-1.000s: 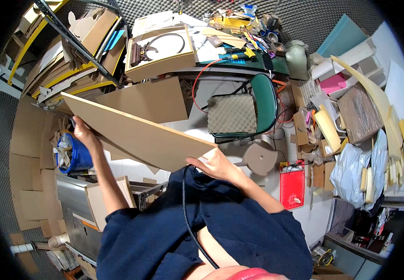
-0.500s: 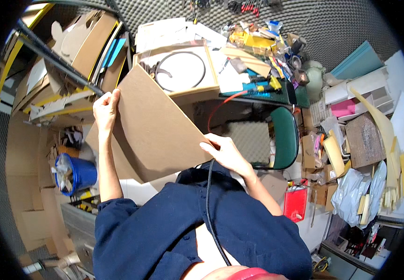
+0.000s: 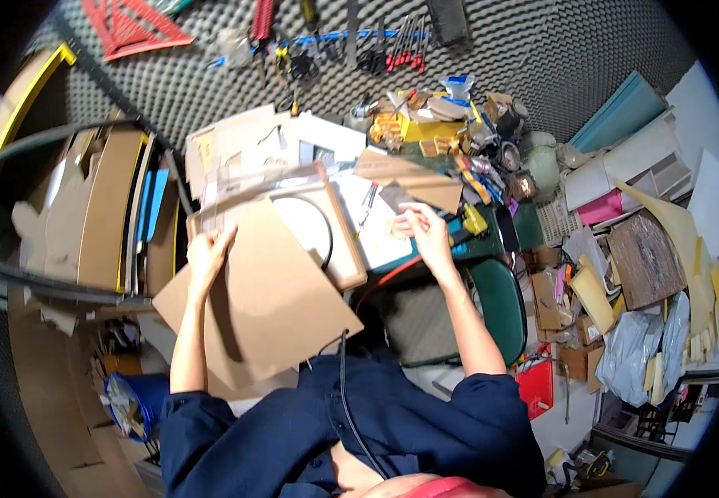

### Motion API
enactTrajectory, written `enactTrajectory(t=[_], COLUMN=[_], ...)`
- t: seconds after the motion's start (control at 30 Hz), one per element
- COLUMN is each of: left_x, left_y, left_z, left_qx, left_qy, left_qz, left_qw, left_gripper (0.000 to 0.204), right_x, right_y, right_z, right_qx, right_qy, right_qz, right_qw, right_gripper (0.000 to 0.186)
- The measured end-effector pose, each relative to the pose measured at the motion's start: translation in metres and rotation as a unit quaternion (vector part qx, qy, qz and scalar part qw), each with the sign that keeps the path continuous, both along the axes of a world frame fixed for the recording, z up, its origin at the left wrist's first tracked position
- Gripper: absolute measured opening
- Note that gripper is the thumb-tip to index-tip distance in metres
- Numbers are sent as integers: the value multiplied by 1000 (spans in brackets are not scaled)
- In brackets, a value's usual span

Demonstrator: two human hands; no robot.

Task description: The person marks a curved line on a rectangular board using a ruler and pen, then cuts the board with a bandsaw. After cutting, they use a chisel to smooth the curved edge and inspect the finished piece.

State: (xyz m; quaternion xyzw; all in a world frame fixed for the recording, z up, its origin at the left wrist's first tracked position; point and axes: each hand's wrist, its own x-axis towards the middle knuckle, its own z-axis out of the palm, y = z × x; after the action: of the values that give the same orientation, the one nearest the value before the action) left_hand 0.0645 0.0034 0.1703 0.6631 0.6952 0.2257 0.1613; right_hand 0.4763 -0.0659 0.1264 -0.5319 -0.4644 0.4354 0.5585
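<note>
Clamped on upper-L edge of tan board w/ L hand, thumb pressed to top face. Held tilted in front of navy shirt, w/ lower-R corner nr black cord. Overlapping, in view, near-L part of shallow wood-rimmed box w/ black hoop inside; can't tell if touching.

Well apart from L: R hand, off the board, raised by white paper and dark gray square, w/ fingers half-curled. Can't tell if pinching anything or touching paper.

Farther back on green desk: brown panel, yellow-and-black tool, assorted hand tools, etc. Tucked at desk's near side: green chair w/ gray foam pad; running close by, orange hose.

To L: shelf rack w/ upright cardboard sheets, and, lower, blue bin w/ scraps. Hung on foam-lined wall: red triangle, red-tipped drivers. To R, low down: red case.
</note>
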Motion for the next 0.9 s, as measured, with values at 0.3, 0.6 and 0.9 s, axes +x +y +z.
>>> enactTrajectory(t=[0.3, 0.6, 0.9], left_x=[50, 40, 42], left_y=[84, 90, 83], left_z=[-59, -80, -58], left_qx=[-115, -130, -144], left_qy=[29, 31, 13], left_qz=[10, 32, 45], left_qw=[993, 991, 989], left_gripper=[62, 56, 53], right_x=[140, 187, 198], right_y=[281, 453, 488], right_z=[-27, -48, -31], right_qx=[84, 77, 41], right_qy=[-257, -258, -233], right_qz=[-257, -343, -436], right_qw=[928, 900, 868], right_gripper=[27, 33, 19])
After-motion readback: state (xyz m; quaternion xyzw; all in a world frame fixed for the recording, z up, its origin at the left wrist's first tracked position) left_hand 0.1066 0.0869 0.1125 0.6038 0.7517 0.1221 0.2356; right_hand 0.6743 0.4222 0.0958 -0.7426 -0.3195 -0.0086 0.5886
